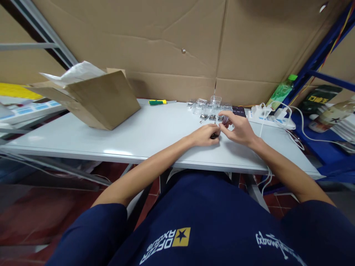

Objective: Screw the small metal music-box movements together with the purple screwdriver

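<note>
Your left hand (203, 135) and right hand (238, 127) are together, just in front of the dark phone (238, 111) on the white table (138, 136). Left fingers close on a small dark part (214, 136), mostly hidden. Right fingertips sit right at it; can't tell if they grip it or what exactly it is.

Row of three small metal fittings (212, 117) lies just left of the phone, close behind your fingers. Clear plastic boxes (208, 105) stand in a loose cluster behind and left of the phone, some open, count unclear. Phone screen shows a lit timer readout, digits too small to trust.

Green-and-yellow screwdriver (157, 102) lies well left of the phone. Further left, a tilted cardboard box (102, 99) with white paper (74, 73) on top. White power strip (271, 117) with white cables (288, 111) sits just right of the phone, green-capped bottle (283, 88) behind it
</note>
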Demonstrator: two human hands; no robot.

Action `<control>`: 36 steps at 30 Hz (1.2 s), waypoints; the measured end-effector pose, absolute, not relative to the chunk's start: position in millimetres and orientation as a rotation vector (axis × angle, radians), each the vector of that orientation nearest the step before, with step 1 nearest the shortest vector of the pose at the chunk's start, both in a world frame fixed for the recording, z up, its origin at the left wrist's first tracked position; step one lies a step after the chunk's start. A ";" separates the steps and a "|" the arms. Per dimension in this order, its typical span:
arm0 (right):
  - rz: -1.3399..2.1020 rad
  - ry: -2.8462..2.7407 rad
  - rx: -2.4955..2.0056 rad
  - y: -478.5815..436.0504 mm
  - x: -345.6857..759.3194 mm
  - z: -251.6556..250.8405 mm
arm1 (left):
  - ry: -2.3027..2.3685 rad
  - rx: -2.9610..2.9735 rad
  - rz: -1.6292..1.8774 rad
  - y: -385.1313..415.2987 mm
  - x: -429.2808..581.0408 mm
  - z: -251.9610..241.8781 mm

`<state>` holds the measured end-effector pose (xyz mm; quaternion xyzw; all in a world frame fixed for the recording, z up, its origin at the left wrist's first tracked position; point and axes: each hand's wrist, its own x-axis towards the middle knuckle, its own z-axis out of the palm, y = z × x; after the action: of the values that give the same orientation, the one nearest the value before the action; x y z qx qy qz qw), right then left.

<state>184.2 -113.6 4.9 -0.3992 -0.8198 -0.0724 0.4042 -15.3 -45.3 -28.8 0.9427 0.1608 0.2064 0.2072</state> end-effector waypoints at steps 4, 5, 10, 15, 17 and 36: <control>-0.164 -2.066 -0.997 -113.6 184.8 4.6 | 0.453 2.618 0.629 -42.9 -14.3 -37.8; -0.159 -2.063 -0.991 -113.5 185.0 4.4 | 0.458 2.616 0.640 -42.1 -13.8 -38.9; -0.118 -2.073 -0.923 -113.4 184.7 4.1 | 0.474 2.616 0.680 -41.1 -11.6 -40.7; 0.033 -2.092 -0.825 -114.2 183.0 4.6 | 0.459 2.625 0.714 -43.0 -7.9 -40.9; 0.007 -2.079 -0.853 -113.6 182.8 3.9 | 0.470 2.627 0.723 -43.9 -6.8 -40.7; -0.012 -2.041 -0.914 -108.3 187.4 4.4 | 0.505 2.644 0.728 -44.8 -6.3 -39.9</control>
<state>187.4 -108.3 4.4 -0.3675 -0.8207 -0.0049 0.4374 -6.3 -44.8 -39.9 0.9335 0.1782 0.2570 0.1756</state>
